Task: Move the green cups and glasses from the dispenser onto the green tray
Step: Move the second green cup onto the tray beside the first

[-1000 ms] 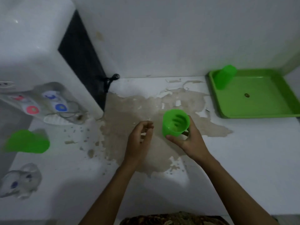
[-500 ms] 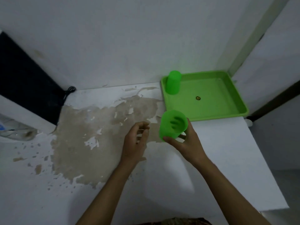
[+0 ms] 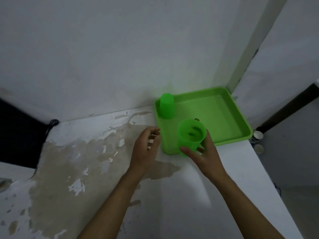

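Observation:
My right hand (image 3: pixel 205 153) grips a green cup (image 3: pixel 190 136) from below, mouth up, above the near left part of the green tray (image 3: pixel 222 118). A second green cup (image 3: pixel 166 105) stands upside down in the tray's far left corner. My left hand (image 3: pixel 146 149) hovers just left of the tray's edge, fingers loosely curled and holding nothing. The dispenser is out of view.
The white counter (image 3: pixel 189 195) has a large patch of peeled, brownish surface (image 3: pixel 77 161) on the left. A white wall rises behind the tray. A black cable (image 3: pixel 52 123) lies at the back left. The counter's right edge drops off beside small white round things (image 3: pixel 258 135).
The view has swung right, away from the dispenser. My right hand has carried the cup from above the counter's peeled patch to above the tray. My left hand has moved along beside it.

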